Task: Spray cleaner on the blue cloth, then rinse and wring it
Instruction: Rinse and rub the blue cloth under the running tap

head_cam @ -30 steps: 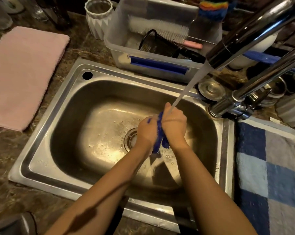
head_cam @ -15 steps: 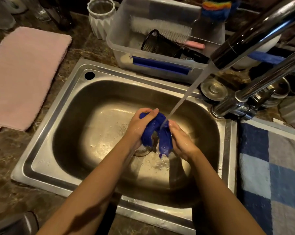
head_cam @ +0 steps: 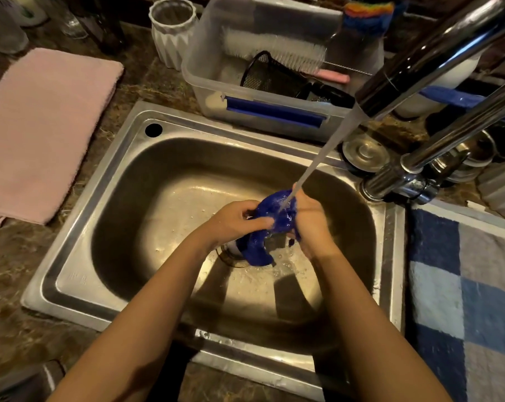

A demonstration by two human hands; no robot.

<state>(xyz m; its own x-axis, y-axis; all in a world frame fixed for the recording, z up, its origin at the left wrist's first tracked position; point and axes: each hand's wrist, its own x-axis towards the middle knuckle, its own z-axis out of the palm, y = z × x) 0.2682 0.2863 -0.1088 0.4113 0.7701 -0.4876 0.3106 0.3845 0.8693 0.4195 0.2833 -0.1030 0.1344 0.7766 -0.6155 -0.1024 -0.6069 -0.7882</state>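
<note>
The blue cloth (head_cam: pixel 270 224) is clamped between the left hand (head_cam: pixel 235 220) and right hand (head_cam: pixel 310 220) under running water (head_cam: pixel 318 163), so rinsing is judged underway, wringing next.

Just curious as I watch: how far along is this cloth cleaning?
Spraying can't be judged here. Rinsing is in hand: the left hand and right hand bunch the blue cloth under the faucet's stream over the sink. Final wringing remains.

Two bare forearms, sleeveless, no rings or wristwear visible.
</note>
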